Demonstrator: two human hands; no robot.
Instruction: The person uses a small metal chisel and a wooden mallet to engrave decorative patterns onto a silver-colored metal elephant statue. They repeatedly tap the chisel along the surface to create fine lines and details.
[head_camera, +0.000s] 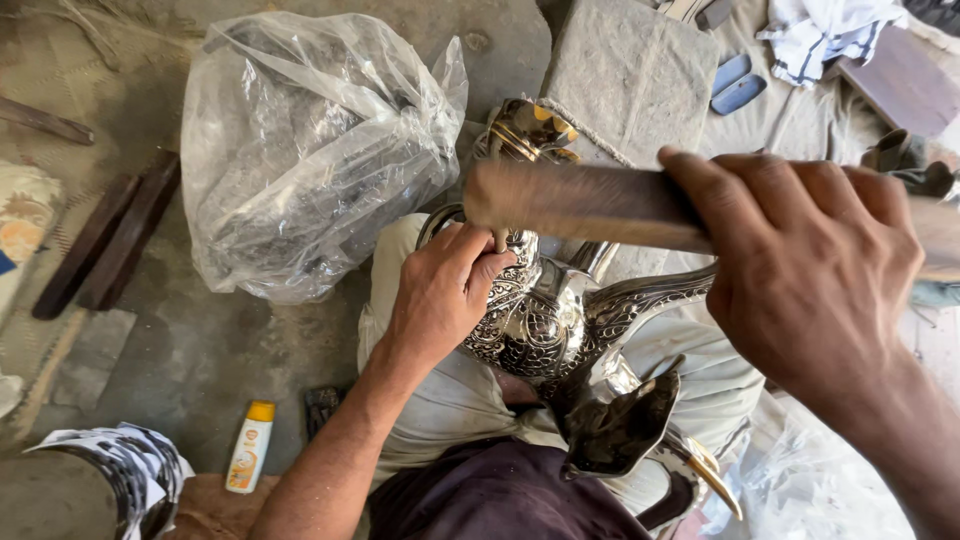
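A person sits on the ground with an ornate silver coffee pot (545, 320) lying across the lap, at the centre of the frame, its long curved spout (640, 420) pointing toward the lower right and its gold-trimmed top (530, 130) toward the upper middle. The left hand (445, 290) rests on the pot's body just left of centre, fingers pinched together on a small punch or chisel (499, 238) (only its tip shows, so its kind is a guess) set against the engraved metal. The right hand (810, 270), large in the right of the frame, is closed firmly round the handle of a wooden-looking hammer (580, 200), whose blurred head hangs just above the punch.

As to progress, the pot's belly already carries dense scrolled engraving, and the spout looks patterned too; the neck near the punch seems to be the part in hand. How much of the far side is left cannot be told, as it is hidden against the lap.

In the upper left lies a bulging clear plastic bag (310, 150) on the dusty floor (200, 350). A small white bottle with an orange cap (250, 447) lies at the lower left, and dark wooden strips (110, 240) sit at the left edge.
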